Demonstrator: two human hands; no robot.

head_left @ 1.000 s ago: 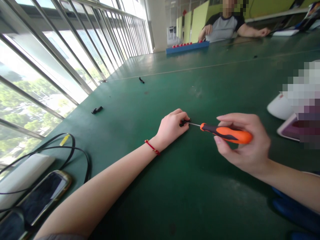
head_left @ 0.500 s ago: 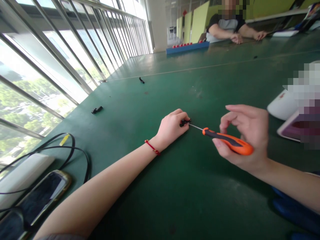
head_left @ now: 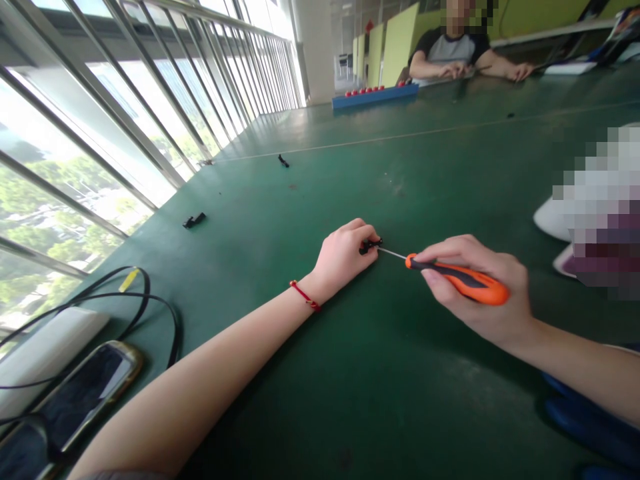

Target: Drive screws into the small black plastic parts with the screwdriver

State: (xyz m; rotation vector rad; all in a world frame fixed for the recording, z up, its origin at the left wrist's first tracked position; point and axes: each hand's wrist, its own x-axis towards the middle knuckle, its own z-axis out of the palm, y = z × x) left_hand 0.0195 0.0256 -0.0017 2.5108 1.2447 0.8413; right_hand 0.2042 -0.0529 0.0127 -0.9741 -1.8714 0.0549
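My left hand (head_left: 347,252), with a red cord bracelet at its wrist, pinches a small black part (head_left: 371,246) down on the green table (head_left: 350,373). My right hand (head_left: 483,287) is closed on the orange and black handle of a screwdriver (head_left: 463,279), thumb and forefinger near the front of the handle. The thin metal shaft points left, and its end meets the black part beside my left fingertips. Exactly where the tip sits is too small to tell.
Two black pieces (head_left: 194,220) (head_left: 283,161) lie at the left and farther back. A phone (head_left: 85,393), cables and a white box (head_left: 65,337) occupy the near left. Railing lines the left edge. A person sits across, beside a blue rack (head_left: 375,97).
The fingers of my right hand, raised off the handle before, have come down and closed round the screwdriver. My left hand is unmoved. Across the table, the person's hand and arm have shifted.
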